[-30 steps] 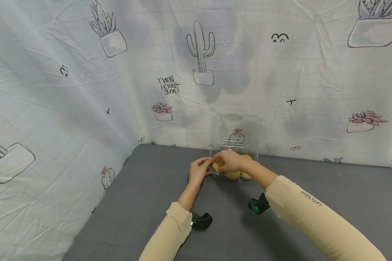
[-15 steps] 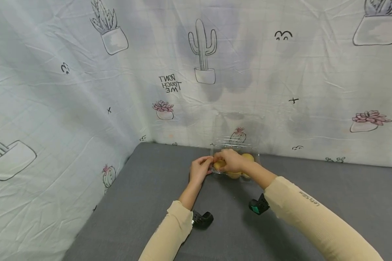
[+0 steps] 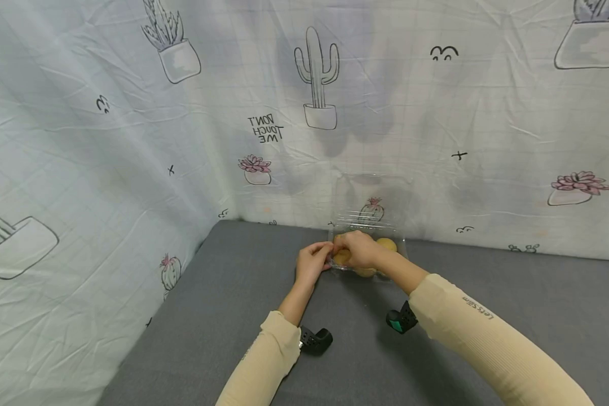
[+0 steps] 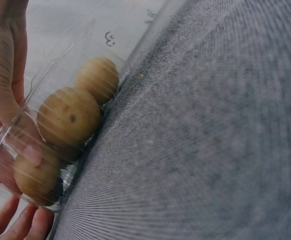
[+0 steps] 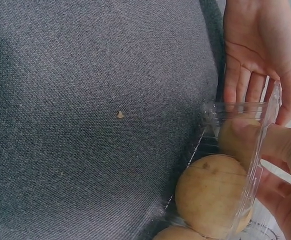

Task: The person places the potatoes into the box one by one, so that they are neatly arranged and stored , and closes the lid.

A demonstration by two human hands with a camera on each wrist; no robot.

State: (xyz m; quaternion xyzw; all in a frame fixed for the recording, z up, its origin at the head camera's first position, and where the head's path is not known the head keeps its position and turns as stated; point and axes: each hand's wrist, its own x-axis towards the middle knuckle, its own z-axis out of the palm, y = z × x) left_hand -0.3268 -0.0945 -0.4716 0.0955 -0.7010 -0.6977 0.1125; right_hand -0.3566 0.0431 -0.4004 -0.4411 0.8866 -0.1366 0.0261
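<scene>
A clear plastic clamshell box (image 3: 349, 221) with several potatoes in it stands at the far side of the table, its lid raised against the curtain. Inside its left end, my right hand (image 3: 361, 249) holds a potato (image 3: 342, 258); the thumb on it shows through the clear wall in both wrist views. My left hand (image 3: 310, 265) pinches the box's left wall, thumb at the rim and fingers outside. Beside the held potato lies a larger potato (image 4: 69, 117), with another potato (image 4: 98, 80) beyond it. My right hand partly covers the contents in the head view.
Dark grey cloth covers the table (image 3: 233, 316). A pale curtain (image 3: 264, 67) with plant drawings hangs right behind the box and along the left side. A small pale crumb (image 5: 120, 114) lies on the cloth. Black straps (image 3: 316, 341) hang below my wrists.
Both hands keep nearly the same places at the box, and the right hand stays on the potato at the left end. The head view has shifted slightly.
</scene>
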